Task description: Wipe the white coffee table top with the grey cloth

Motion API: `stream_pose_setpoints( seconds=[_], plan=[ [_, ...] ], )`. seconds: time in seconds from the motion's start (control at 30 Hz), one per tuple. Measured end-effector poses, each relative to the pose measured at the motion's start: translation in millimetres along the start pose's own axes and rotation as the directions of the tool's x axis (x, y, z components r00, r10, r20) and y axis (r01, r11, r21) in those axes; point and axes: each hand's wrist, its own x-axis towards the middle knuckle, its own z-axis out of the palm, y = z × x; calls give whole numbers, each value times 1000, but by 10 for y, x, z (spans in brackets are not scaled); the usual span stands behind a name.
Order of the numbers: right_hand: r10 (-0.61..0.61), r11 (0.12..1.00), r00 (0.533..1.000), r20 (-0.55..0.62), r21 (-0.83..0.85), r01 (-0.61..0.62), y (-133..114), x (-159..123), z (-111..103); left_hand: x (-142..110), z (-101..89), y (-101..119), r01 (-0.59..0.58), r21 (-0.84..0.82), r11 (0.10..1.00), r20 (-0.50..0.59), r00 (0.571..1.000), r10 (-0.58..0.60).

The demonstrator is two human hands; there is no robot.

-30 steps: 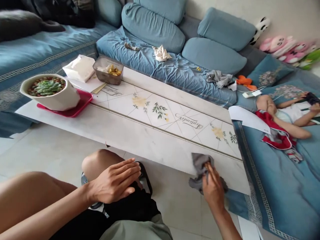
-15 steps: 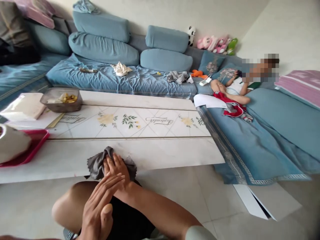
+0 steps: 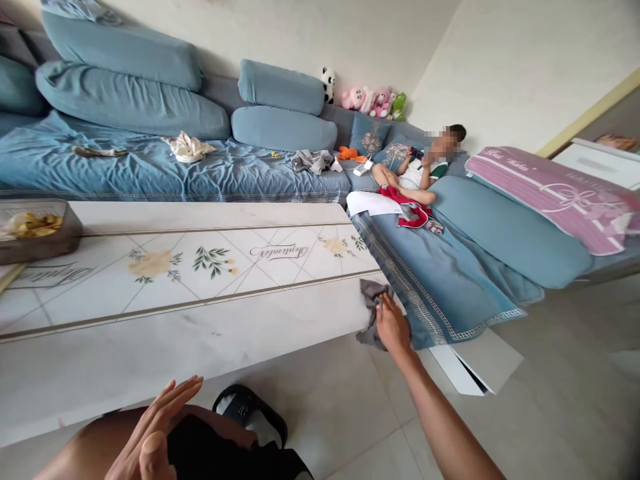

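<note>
two hands are now held well apart. a gray cloth (image 3: 369, 317) is grasped by the right hand (image 3: 392, 321), bunched beneath its bent fingers, at the near right corner of the white table (image 3: 165, 353). its lower part seems to be hung past the front edge; whether the blue sofa (image 3: 445, 293) just beside it is touched cannot be told.

compared with a moment ago, the cloth is shifted from the middle of the front edge to this end, and the left hand (image 3: 155, 427) is no longer crossed over the right one. by this, the sweep along the plain front strip is judged to be brought to its right end. nothing is gripped by the left hand: its fingers are held straight, the thumb is spread, and it is poised over the leg (image 3: 95, 433).

the view is also turned rightward, so the plastic tub (image 3: 45, 247) is cut off at the left.
</note>
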Motion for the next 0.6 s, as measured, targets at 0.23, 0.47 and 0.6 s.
stream_pose_setpoints(
  seconds=[0.23,0.47,0.6],
  plan=[
    [-130,987,989,69,101,123,-1567,-37,367,153,242,210,-69,-96,993,49,996,74],
    [-672,733,684,283,382,563,-3795,-733,873,574,184,580,-128,-153,980,14,991,132],
    [-588,793,793,159,306,527,-3325,-555,699,582,152,452,-130,-82,988,-3,992,130]
  ],
)
